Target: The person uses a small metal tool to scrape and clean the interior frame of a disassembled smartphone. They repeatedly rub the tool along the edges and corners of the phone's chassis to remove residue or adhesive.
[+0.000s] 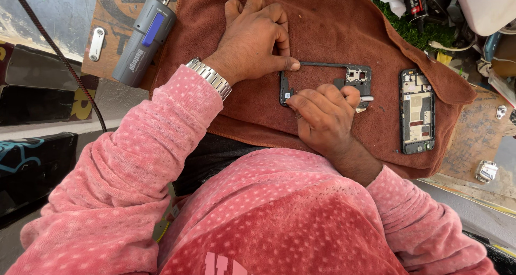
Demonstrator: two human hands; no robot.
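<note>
A thin black phone frame (328, 65) lies on a brown towel (322, 22). My left hand (252, 38), with a metal watch on its wrist, presses the frame's upper left edge with thumb and fingertip. My right hand (322, 116) rests on the frame's lower side and pinches a small silver metal tool (365, 99), whose tip shows by the frame's camera cut-out. The lower half of the frame is hidden under my right hand.
An opened phone body (416, 111) with bare circuitry lies on the towel to the right. A grey electric screwdriver (142, 41) lies at the towel's left edge on a wooden board (115, 17). Clutter and green artificial turf (414, 30) fill the top right.
</note>
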